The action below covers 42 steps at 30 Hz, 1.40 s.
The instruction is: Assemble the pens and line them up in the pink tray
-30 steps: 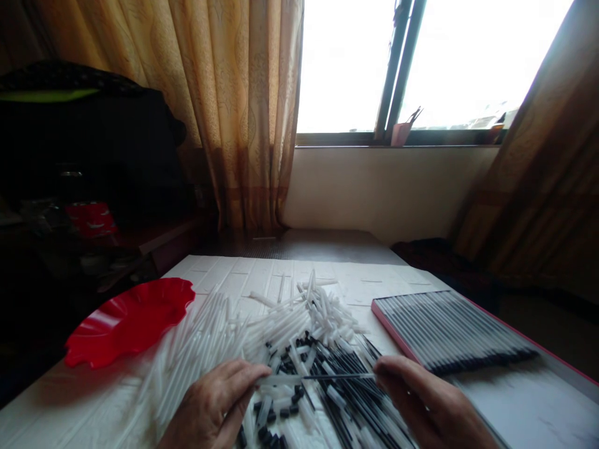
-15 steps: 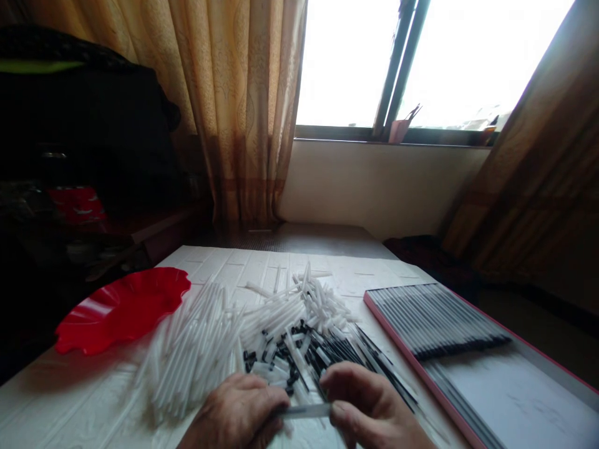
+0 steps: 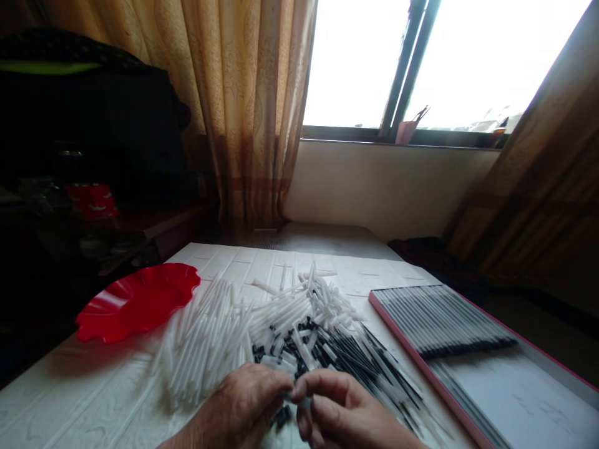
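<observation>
My left hand (image 3: 246, 396) and my right hand (image 3: 341, 405) meet low in the middle, fingertips nearly touching. The left fingers are closed on a translucent pen tube (image 3: 291, 396), of which only a small bit shows; the rest is hidden. My right thumb and forefinger pinch at its end, and what they hold cannot be made out. Just beyond the hands lie small black-and-clear caps (image 3: 281, 362). Thin black pen refills (image 3: 355, 362) fan out on the right, and long clear tubes (image 3: 206, 349) are heaped on the left.
Short white pieces (image 3: 330, 302) are piled at the back. A red scalloped dish (image 3: 140, 305) stands at left. To the right, a pink-edged box (image 3: 402, 346) holds a row of assembled pens (image 3: 449, 318). The table cover (image 3: 234, 255) is white with a brick pattern.
My right hand has moved left, up against the left one. The tube that spanned the gap between them is now mostly hidden. The view has shifted slightly left.
</observation>
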### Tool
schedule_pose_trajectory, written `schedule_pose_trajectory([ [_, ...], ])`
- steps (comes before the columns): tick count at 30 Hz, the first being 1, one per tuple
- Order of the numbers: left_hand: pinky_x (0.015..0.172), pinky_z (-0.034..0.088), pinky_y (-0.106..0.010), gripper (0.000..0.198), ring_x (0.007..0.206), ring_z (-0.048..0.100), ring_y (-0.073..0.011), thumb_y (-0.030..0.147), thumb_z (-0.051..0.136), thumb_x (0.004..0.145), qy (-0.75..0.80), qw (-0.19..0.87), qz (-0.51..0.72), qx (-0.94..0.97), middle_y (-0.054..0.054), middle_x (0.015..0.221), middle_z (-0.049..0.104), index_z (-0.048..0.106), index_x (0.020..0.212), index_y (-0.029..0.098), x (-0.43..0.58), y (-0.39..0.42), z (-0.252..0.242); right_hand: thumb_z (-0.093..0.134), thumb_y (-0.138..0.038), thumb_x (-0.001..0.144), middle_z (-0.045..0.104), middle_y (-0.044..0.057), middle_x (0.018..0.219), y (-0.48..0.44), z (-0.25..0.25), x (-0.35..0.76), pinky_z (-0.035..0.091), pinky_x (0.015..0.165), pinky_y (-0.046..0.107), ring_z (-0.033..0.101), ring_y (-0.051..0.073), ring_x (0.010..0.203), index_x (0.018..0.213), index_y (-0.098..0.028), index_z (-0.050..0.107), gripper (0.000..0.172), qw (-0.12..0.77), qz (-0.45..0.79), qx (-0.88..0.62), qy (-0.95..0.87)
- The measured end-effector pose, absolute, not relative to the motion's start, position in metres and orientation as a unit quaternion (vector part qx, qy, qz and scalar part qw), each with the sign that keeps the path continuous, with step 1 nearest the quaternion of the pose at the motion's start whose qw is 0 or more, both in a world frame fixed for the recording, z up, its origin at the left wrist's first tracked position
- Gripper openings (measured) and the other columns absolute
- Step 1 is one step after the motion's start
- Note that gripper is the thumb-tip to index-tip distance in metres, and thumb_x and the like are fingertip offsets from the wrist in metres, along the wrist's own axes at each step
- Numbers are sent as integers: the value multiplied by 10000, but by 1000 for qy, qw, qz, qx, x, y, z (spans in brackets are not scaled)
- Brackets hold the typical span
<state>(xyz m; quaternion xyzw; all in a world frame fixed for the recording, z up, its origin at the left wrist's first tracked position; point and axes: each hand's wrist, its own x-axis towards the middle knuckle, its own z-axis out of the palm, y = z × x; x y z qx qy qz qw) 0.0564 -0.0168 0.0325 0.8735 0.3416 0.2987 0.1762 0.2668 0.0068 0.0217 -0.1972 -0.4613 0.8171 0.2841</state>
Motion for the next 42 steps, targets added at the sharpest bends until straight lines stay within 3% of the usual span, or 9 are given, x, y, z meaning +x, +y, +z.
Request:
schedule_pose_trajectory([
  [7,792,511,-192,175,850,699,-145,271,463,1015,422,312,406,748,9,893,713,637,1028,255,46,-9,36,532,-710,884,643,18,758,15,37,251,279,404,165,531,79,482,1189,-193,618,607,349,704,-280,-551],
  [10,788,534,-217,243,841,688,-162,428,513,995,442,395,433,679,-11,904,705,650,1007,228,42,-4,35,524,-441,968,647,26,747,17,20,255,335,488,207,577,120,568,959,-213,702,289,324,403,-325,-792],
  [13,766,547,-245,418,792,676,-171,591,575,919,445,452,459,623,-24,900,698,638,1095,217,41,-2,33,658,-230,856,655,-3,731,17,1,260,287,482,233,574,116,545,766,-239,696,98,242,95,-304,-917],
  [17,730,532,-234,498,769,649,-169,638,628,852,462,482,454,590,-21,868,680,644,1095,203,42,-1,32,760,-208,765,650,-44,724,17,-14,261,259,437,237,575,104,511,734,-267,662,118,217,-24,-309,-926],
  [22,683,485,-205,413,758,624,-163,593,573,891,503,435,410,624,-10,812,660,662,969,198,43,-3,30,717,-195,780,667,-31,743,19,-14,262,319,443,220,615,122,535,767,-254,631,105,239,9,-302,-923],
  [28,689,480,-213,391,756,650,-165,517,415,992,513,337,347,709,-2,778,661,625,880,206,47,-7,30,603,-204,866,696,9,761,23,14,272,482,606,211,644,147,650,864,-208,643,40,326,309,-371,-813],
  [33,674,477,-186,334,760,680,-151,389,383,1001,484,313,302,760,-3,806,711,645,896,209,50,-8,33,682,-454,881,744,75,912,26,23,277,546,764,290,679,220,842,1014,-191,729,299,404,522,-385,-645],
  [38,713,486,-170,271,790,693,-145,337,405,988,485,288,283,776,0,850,732,635,913,216,52,-10,34,757,-543,795,727,51,811,21,16,271,548,691,280,653,193,721,935,-219,782,355,461,528,-377,-606],
  [42,716,483,-170,266,774,684,-142,332,411,991,483,278,280,781,6,837,723,635,904,219,53,-10,33,727,-438,848,730,56,840,21,14,271,548,690,270,660,192,735,953,-223,779,244,465,449,-364,-671],
])
